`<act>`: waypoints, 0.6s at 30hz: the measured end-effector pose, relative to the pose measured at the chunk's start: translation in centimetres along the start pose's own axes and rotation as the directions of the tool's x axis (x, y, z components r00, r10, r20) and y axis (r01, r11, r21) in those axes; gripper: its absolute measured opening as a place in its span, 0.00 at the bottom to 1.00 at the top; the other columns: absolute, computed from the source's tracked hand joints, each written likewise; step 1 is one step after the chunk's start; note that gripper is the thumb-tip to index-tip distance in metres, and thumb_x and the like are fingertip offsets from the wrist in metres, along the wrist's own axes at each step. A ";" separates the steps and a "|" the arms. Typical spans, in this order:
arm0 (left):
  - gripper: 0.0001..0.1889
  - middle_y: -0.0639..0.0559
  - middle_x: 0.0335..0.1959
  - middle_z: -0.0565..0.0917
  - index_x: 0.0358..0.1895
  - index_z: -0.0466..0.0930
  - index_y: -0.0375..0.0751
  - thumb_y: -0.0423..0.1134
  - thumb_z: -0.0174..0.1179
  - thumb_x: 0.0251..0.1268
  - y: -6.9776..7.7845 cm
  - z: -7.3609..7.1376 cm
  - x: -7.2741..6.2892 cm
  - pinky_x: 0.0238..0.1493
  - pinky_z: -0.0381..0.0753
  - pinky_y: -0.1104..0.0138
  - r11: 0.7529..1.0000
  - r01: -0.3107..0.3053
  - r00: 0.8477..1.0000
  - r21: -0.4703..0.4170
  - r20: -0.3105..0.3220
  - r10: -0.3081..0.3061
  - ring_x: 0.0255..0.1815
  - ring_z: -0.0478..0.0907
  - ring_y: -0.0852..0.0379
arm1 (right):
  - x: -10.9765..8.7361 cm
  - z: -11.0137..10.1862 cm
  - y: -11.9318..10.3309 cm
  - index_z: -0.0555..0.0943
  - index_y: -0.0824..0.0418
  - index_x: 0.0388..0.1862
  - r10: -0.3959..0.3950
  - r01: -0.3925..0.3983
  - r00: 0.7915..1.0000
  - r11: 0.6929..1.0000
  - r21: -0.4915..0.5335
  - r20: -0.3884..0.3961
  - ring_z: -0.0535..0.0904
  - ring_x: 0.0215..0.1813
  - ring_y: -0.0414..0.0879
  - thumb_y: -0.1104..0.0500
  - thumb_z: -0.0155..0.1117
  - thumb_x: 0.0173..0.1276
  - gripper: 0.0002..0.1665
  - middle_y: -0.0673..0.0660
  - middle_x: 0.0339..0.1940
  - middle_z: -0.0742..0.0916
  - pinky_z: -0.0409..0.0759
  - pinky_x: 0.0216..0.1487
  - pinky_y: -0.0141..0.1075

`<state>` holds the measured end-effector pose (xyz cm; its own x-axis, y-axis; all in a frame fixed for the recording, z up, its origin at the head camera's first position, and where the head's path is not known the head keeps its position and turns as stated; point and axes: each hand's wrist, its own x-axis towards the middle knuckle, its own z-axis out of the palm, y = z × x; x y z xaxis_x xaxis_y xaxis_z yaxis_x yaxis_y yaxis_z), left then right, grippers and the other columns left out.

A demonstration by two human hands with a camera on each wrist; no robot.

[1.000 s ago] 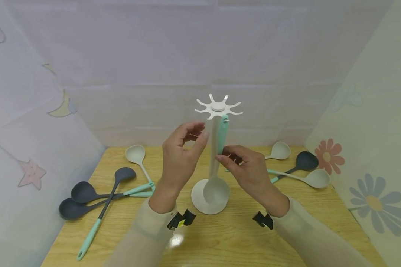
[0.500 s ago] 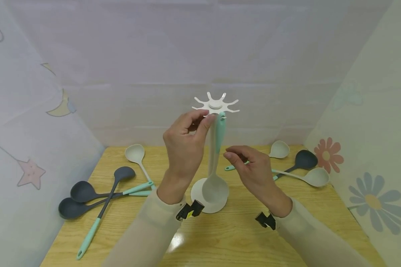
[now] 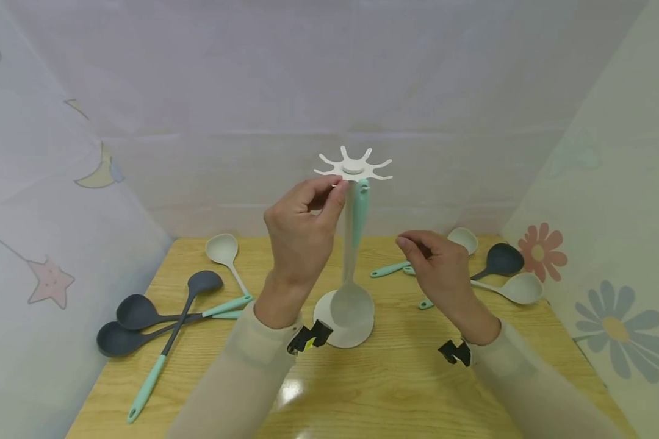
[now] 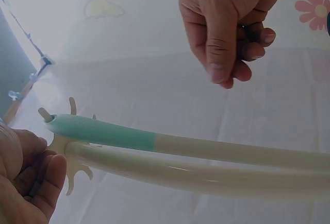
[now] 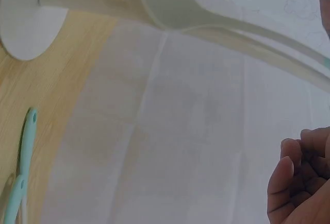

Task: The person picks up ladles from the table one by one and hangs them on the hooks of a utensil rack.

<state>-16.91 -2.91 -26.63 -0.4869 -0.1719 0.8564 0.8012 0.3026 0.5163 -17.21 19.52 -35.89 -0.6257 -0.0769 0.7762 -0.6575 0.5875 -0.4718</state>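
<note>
A white utensil stand with a ring of hooks rises from a round base. From one front hook hangs a cream ladle by the hole in its mint handle, its bowl low in front of the base. My left hand pinches the hook rim just left of the ladle handle with thumb and forefinger, as the left wrist view also shows. My right hand hovers to the right of the stand, apart from it, fingers loosely curled with nothing in them.
Several dark ladles and a cream ladle lie crossed on the wooden table at left. At right lie another dark ladle and cream ladles, partly behind my right hand. Printed cloth walls enclose the table.
My right hand has let go of the ladle and drawn back to the right. My left hand has risen slightly and moved in to the stand's hooks. The ladle stays hanging.
</note>
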 end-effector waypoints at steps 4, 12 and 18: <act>0.06 0.42 0.34 0.92 0.39 0.91 0.30 0.32 0.72 0.68 -0.2 0.0 0.1 0.37 0.87 0.69 1.000 0.008 1.000 -0.020 0.006 -0.008 0.30 0.88 0.52 | -0.3 -0.3 2.9 0.91 0.69 0.42 0.034 -0.032 0.999 0.996 -0.083 0.020 0.83 0.26 0.47 0.69 0.74 0.68 0.05 0.60 0.29 0.91 0.72 0.34 0.15; 0.05 0.42 0.34 0.90 0.37 0.88 0.31 0.31 0.69 0.69 -0.6 0.1 0.1 0.37 0.87 0.70 1.000 0.010 1.000 -0.010 0.023 -0.010 0.31 0.86 0.53 | -1.7 -0.9 9.5 0.89 0.69 0.47 0.294 -0.204 0.923 0.922 -0.330 0.249 0.85 0.31 0.52 0.60 0.68 0.77 0.11 0.64 0.37 0.92 0.84 0.35 0.48; 0.05 0.43 0.34 0.90 0.36 0.87 0.32 0.31 0.68 0.69 -0.7 0.1 0.3 0.35 0.86 0.70 1.000 0.006 0.999 0.002 0.039 -0.006 0.30 0.85 0.54 | -3.3 -1.8 14.1 0.88 0.69 0.50 0.444 -0.255 0.812 0.854 -0.453 0.380 0.77 0.23 0.45 0.58 0.60 0.82 0.16 0.58 0.29 0.90 0.81 0.32 0.47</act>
<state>-17.62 -3.08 -26.73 -0.5051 -0.1366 0.8522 0.7975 0.3038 0.5213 -23.70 29.52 -44.33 -0.9592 -0.1076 0.2616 -0.2116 0.8867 -0.4112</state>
